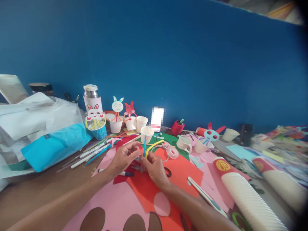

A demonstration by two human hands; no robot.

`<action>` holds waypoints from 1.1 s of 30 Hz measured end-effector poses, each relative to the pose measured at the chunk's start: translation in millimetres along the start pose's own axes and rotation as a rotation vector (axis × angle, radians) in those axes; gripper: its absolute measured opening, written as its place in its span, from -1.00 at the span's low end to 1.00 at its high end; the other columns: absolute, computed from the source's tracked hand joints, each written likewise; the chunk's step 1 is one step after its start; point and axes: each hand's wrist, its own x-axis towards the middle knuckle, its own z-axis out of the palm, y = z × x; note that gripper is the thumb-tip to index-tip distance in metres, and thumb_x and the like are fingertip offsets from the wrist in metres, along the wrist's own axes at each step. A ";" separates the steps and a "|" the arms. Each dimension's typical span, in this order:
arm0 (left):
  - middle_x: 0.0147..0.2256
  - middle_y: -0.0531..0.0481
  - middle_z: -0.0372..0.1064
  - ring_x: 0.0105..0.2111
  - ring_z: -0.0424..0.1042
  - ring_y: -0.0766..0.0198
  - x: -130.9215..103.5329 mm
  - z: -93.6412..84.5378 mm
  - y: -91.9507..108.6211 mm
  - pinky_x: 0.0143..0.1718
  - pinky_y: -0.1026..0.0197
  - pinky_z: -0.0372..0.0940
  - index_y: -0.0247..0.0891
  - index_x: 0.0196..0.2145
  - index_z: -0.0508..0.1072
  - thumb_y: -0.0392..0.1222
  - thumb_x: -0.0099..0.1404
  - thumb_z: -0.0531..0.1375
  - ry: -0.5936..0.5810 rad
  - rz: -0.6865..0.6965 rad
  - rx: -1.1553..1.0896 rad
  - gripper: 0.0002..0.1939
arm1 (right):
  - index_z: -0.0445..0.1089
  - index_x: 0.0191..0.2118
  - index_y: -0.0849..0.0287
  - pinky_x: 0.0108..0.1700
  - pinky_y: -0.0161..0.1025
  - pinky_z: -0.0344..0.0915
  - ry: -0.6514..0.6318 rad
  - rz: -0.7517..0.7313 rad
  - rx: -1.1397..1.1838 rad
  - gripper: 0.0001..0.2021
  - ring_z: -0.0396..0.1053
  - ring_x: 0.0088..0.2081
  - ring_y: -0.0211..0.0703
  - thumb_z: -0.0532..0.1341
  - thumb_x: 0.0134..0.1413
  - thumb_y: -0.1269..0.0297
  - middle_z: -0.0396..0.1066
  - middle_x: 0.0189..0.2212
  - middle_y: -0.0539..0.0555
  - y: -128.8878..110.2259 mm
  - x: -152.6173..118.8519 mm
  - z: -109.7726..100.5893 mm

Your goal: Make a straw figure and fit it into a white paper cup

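In front of me, a blue straw-like strip [145, 142] stands nearly upright and a yellow bent strip [154, 145] leans to the right beside it. My right hand [155, 165] is closed, with thumb and fingers gripping both strips near their lower part. Close against them, my left hand [127, 156] pinches with its fingertips; what lies between them is too small to make out. Just behind the hands is a white paper cup [147, 132]. Below lie an orange paper sheet [173, 179] and a dark marker [125, 173].
Cup figures with paper animal heads [117, 106] stand along the blue wall, near a thermos [92, 98]. A tape roll [173, 152], a white mug [184, 143], a cutter [207, 195] and stacked paper cups [247, 195] are to the right. Pens [91, 152] and a plastic bag [48, 122] lie left.
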 end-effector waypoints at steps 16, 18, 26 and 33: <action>-0.61 0.12 0.22 -0.61 0.21 0.44 -6.1 4.4 -10.3 -0.54 0.36 0.19 -0.30 -0.51 0.36 -0.13 0.19 0.11 -0.139 -0.065 -0.194 -0.78 | 0.11 -0.59 0.18 -0.60 -0.42 0.02 0.021 -0.055 -0.162 -0.68 0.09 -0.65 -0.40 0.16 0.00 0.12 0.12 -0.72 -0.13 -11.5 -10.3 3.3; -0.61 0.11 0.20 -0.59 0.21 0.43 -6.8 4.2 -9.1 -0.52 0.35 0.17 -0.31 -0.56 0.34 -0.12 0.22 0.07 -0.156 -0.036 -0.166 -0.73 | 0.14 -0.58 0.19 -0.59 -0.42 0.02 0.006 -0.071 -0.172 -0.69 0.09 -0.63 -0.40 0.16 0.01 0.13 0.13 -0.70 -0.13 -12.0 -11.9 3.3; -0.60 0.10 0.18 -0.56 0.19 0.42 -6.4 1.3 -8.2 -0.50 0.36 0.13 -0.31 -0.61 0.27 -0.10 0.23 0.04 -0.108 0.008 -0.050 -0.68 | 0.23 -0.50 0.22 -0.55 -0.41 0.03 -0.025 -0.084 -0.191 -0.74 0.10 -0.59 -0.39 0.14 0.04 0.14 0.15 -0.64 -0.11 -8.9 -14.5 3.6; -0.59 0.08 0.18 -0.55 0.18 0.37 -9.8 1.6 1.4 -0.51 0.33 0.11 -0.29 -0.62 0.25 -0.09 0.22 0.02 -0.115 -0.001 0.021 -0.68 | 0.24 -0.45 0.22 -0.59 -0.40 0.06 -0.061 0.019 0.053 -0.78 0.11 -0.64 -0.39 0.15 0.03 0.15 0.16 -0.65 -0.11 -10.2 -20.0 13.8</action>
